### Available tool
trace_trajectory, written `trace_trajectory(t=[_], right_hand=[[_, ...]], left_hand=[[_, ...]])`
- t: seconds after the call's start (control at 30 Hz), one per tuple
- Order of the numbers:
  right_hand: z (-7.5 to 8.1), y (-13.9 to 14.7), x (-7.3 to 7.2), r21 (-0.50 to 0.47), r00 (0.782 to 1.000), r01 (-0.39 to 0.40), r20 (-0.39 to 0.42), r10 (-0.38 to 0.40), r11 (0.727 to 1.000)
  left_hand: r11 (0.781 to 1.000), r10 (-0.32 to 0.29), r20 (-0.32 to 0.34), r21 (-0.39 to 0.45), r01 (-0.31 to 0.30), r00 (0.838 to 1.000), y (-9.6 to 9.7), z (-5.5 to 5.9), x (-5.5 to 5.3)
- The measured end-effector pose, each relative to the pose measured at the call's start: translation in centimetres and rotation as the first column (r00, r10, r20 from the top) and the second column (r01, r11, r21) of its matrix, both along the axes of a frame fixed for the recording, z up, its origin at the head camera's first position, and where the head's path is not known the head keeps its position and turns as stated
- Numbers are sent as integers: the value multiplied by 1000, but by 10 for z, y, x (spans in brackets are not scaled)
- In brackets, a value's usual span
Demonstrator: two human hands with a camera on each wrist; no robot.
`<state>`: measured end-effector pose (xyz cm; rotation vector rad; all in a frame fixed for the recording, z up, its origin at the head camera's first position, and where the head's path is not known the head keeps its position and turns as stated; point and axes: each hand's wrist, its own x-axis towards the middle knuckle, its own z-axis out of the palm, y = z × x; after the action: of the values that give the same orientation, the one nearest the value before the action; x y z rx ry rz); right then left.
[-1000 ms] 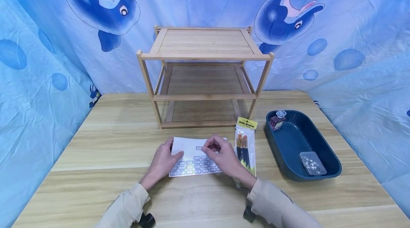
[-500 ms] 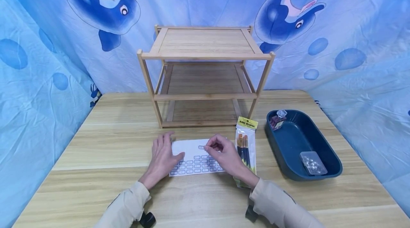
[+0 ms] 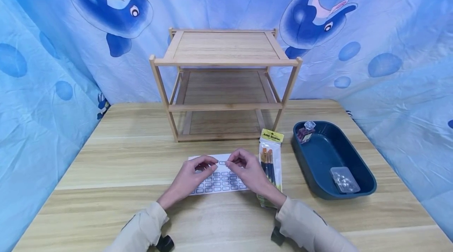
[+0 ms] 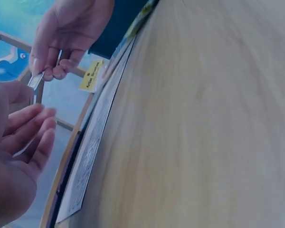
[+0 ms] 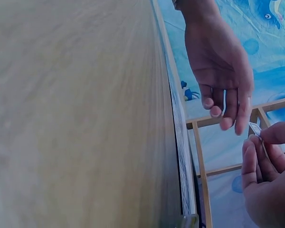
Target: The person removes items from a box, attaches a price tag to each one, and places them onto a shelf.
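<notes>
Left hand point(image 3: 188, 176) has moved inward, fingers bent; right hand point(image 3: 250, 172) pinches label point(image 4: 36, 80).

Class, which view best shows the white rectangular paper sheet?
Head view: the white rectangular paper sheet shows its printed rows, though the left hand and right hand cover parts. Both wrist views show it steeply slanted and narrow.

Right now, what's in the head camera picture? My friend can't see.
A right hand pinches a small label near a left hand over a label sheet. Behind stands a wooden shelf; at right, packaged brushes and a blue tub.
</notes>
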<state>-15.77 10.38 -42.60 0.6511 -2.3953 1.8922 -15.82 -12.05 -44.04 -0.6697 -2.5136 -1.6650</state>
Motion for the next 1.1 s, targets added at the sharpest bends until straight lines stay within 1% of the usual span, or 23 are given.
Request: trace_trajectory(t=[0.03,0.13,0.33,0.6,0.73,0.97,1.1], right_hand=[[0,0,0,1,1000,-3,1,3,1000],[1,-1,0,4,1000,-5,10,5,1000],[0,0,0,12,999,-4,32,4,1000],[-3,1,-2,5,995,-5,98,5,1000],[-3,2,-1,18,995,-12,95,11,1000],[-1,8,0,35,997,-13,78,10,999],[0,14,0,57,998,1,63,-5,998]], left_hand=[[1000,-7,11,10,7,1000,1,0,0],[1000,-12,13,29,12,1000,3,0,0],[998,-11,0,60,11,1000,5,0,0],[996,-10,-28,92,12,1000,6,3,-1],[996,-13,-27,93,16,1000,8,4,-1],[998,-13,5,69,13,1000,13,8,-1],[998,-32,4,58,32,999,19,10,-4]])
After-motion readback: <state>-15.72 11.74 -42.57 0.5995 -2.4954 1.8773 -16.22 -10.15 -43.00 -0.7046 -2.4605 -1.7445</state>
